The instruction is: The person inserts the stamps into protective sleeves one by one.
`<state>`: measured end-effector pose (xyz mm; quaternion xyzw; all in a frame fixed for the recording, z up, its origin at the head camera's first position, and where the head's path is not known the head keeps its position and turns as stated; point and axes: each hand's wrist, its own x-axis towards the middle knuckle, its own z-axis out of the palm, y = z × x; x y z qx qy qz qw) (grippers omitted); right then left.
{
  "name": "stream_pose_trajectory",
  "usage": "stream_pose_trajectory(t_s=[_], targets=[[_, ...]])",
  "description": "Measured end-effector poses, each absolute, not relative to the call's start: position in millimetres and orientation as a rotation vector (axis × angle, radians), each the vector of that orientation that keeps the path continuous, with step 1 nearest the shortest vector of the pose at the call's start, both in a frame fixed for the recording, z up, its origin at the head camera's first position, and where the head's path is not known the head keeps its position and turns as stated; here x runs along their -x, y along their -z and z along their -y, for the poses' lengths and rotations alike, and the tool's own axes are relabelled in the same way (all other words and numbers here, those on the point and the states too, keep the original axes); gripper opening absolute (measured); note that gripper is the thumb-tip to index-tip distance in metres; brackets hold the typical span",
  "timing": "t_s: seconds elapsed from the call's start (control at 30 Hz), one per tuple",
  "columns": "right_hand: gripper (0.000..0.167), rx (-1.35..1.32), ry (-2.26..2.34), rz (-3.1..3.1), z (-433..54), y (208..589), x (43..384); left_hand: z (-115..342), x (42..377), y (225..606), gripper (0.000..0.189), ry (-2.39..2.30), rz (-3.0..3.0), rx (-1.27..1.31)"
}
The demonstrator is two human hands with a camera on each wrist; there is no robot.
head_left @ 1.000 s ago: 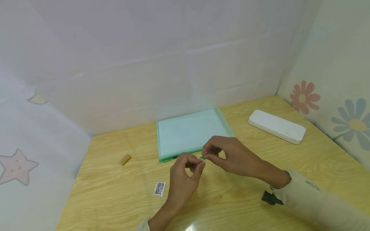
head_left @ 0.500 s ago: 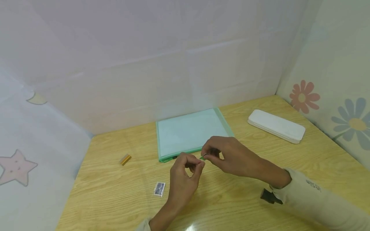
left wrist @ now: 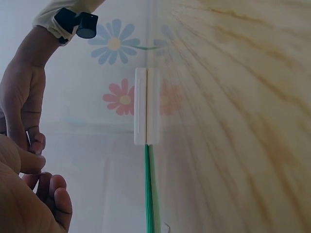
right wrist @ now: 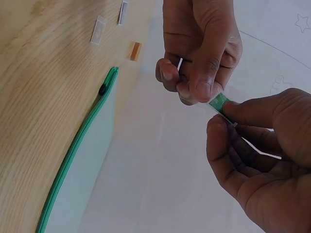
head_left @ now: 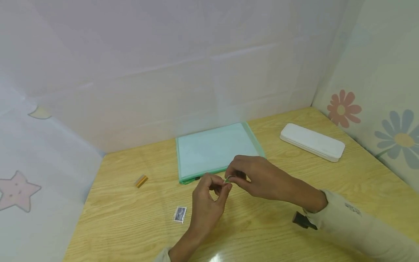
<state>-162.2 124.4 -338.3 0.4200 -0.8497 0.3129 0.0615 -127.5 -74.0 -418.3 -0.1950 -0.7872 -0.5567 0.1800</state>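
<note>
My left hand [head_left: 207, 203] pinches one end of a small flat green piece [right wrist: 219, 102] with a clear, whitish border. The other end is between the thumb and fingers of my right hand [head_left: 258, 176]. In the right wrist view it slants between both sets of fingertips, my left hand [right wrist: 201, 53] above and my right hand [right wrist: 272, 150] below. Both hands are raised just in front of a pale zip pouch [head_left: 216, 147] with green edging. From the left wrist, my left hand [left wrist: 29, 194] mostly hides the piece.
A small white-bordered picture piece [head_left: 180, 214] lies left of my left hand. Farther left is an orange-brown striped piece [head_left: 141, 181]. A white oblong case [head_left: 312, 142] rests at the back right. Patterned sheets [head_left: 157, 72] wall the table's back and sides.
My right hand has shifted slightly left, bringing its fingertips closer to my left ones. The green piece now tilts more upright between them. The other things lie as before.
</note>
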Motion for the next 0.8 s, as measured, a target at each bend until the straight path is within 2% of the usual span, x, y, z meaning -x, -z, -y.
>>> stream_pose_trajectory(t_s=[0.13, 0.4, 0.57, 0.8], targets=[[0.012, -1.215, -0.941, 2.554, -125, 337, 162, 74, 128, 417, 0.017, 1.573, 2.227, 0.547], [0.004, -1.278, -0.96, 2.538, -124, 343, 164, 75, 127, 414, 0.013, 1.581, 2.269, 0.536], [0.008, -1.255, -0.939, 2.532, -124, 345, 163, 75, 126, 411, 0.012, 1.639, 2.282, 0.531], [0.014, -1.36, -0.813, 2.407, -123, 348, 163, 78, 126, 409, 0.015, 1.859, 2.342, 0.418]])
